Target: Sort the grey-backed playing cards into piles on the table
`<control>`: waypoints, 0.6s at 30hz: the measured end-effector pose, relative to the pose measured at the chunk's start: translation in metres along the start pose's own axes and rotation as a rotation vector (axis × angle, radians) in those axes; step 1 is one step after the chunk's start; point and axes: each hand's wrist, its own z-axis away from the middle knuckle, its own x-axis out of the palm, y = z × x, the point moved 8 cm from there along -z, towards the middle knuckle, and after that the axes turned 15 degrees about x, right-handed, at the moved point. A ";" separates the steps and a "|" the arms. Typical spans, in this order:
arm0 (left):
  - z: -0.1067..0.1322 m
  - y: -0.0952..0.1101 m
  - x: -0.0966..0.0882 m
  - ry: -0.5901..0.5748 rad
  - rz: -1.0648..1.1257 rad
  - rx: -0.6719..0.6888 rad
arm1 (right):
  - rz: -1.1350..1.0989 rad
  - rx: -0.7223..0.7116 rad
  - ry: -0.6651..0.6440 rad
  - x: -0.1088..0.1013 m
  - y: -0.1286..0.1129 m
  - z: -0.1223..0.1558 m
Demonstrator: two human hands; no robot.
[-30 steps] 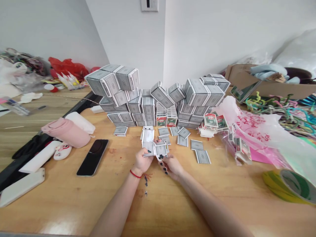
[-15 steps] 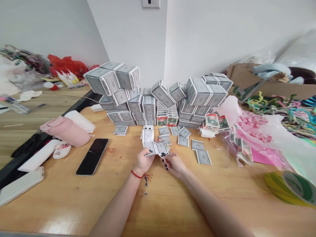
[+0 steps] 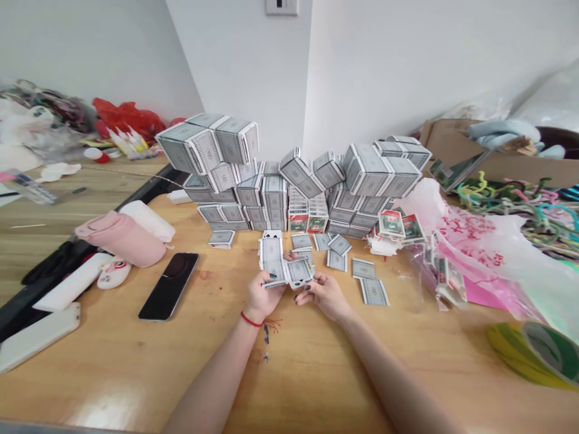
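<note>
Folded playing cards (image 3: 272,256) with grey patterned backs, joined into an angled piece, are gripped by my left hand (image 3: 263,295), which wears a red string at the wrist. Its fingers wrap under the piece and are partly hidden. On the right side of the piece, my right hand (image 3: 322,294) pinches the edge of a folded card (image 3: 299,271) between thumb and fingers. Behind the hands, several folded cards (image 3: 337,260) lie loose on the table. Further back stand stacked blocks (image 3: 274,196) built of the same cards.
Card boxes (image 3: 391,224) lie right of the stacks, by a plastic bag (image 3: 474,229). Yellow-green tape (image 3: 511,346) sits at the right front. On the left are a phone (image 3: 169,286), a pink pouch (image 3: 124,238) and a white box (image 3: 40,337).
My right hand has shifted slightly right and up along the card's edge, its fingers less curled under. The right card has turned flatter. My left hand keeps its grip.
</note>
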 end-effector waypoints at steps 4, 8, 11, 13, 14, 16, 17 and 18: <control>0.004 -0.007 0.006 -0.031 -0.033 -0.006 | -0.013 -0.070 0.088 -0.008 -0.002 -0.001; 0.004 -0.003 0.007 -0.018 -0.026 0.048 | -0.032 -0.090 0.062 -0.004 -0.004 0.000; 0.002 0.002 0.001 0.037 -0.020 0.064 | -0.027 -0.085 0.032 0.000 -0.006 0.001; 0.002 0.004 -0.001 0.050 -0.008 0.075 | -0.014 -0.073 0.013 0.003 -0.006 0.002; 0.001 0.005 -0.002 0.050 -0.006 0.079 | -0.003 -0.066 0.005 0.004 -0.006 0.002; 0.001 0.005 -0.002 0.043 -0.017 0.080 | 0.012 -0.055 0.006 0.006 -0.006 0.003; 0.001 0.004 -0.001 0.038 -0.030 0.077 | 0.014 -0.055 0.018 0.006 -0.006 0.004; 0.001 0.003 -0.001 0.031 -0.045 0.072 | 0.011 -0.057 0.035 0.005 -0.006 0.004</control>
